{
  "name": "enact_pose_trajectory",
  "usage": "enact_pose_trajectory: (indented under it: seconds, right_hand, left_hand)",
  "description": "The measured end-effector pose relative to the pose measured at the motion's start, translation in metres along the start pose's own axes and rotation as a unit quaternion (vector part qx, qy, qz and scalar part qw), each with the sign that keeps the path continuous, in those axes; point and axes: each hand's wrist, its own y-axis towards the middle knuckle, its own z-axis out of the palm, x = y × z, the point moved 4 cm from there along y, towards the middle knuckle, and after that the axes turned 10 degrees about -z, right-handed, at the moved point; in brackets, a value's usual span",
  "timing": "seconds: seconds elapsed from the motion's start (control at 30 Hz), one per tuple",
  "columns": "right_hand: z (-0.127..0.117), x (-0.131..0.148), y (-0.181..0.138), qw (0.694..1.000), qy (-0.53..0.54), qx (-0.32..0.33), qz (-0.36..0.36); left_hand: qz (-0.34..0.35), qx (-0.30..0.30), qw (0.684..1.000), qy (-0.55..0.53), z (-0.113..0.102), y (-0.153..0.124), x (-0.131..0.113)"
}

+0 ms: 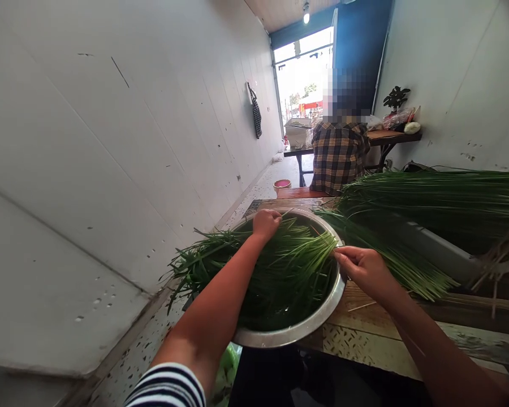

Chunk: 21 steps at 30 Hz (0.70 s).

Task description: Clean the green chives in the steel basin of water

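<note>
A wide metal basin stands at the table's edge, filled with long chives whose leafy tips hang over its left side. My left hand is above the basin's far part, its fingertips pinched at a thin stalk. At the basin's right rim, my right hand has thumb and fingers closed on the pale stem ends of the chives. Right of the basin lies another loose bundle of chives on the wooden table. My fingers partly hide what each pinch holds.
A large pile of chives rests across a grey crate at the right. Ahead, a person in a plaid shirt sits on a red bench. A pink-topped bucket stands beyond, near the white left wall.
</note>
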Motion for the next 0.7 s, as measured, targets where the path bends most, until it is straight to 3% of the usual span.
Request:
enact_pose_trajectory:
  seconds: [0.13, 0.27, 0.47, 0.7]
  right_hand:
    - [-0.001, 0.001, 0.0, 1.0, -0.001, -0.01, 0.001]
    - [0.001, -0.003, 0.0, 1.0, 0.007, -0.002, 0.014]
    - [0.0, -0.004, -0.001, 1.0, -0.003, 0.002, 0.013]
    - [-0.001, -0.005, -0.002, 1.0, -0.01, 0.0, 0.02]
  left_hand:
    - [0.082, 0.076, 0.989, -0.1, 0.01, -0.014, -0.021]
    - [0.103, 0.101, 0.982, -0.125, 0.014, -0.031, -0.042]
    - [0.037, 0.156, 0.955, -0.251, 0.014, -0.04, -0.045]
    - [-0.02, 0.185, 0.933, -0.308, 0.022, -0.039, -0.04]
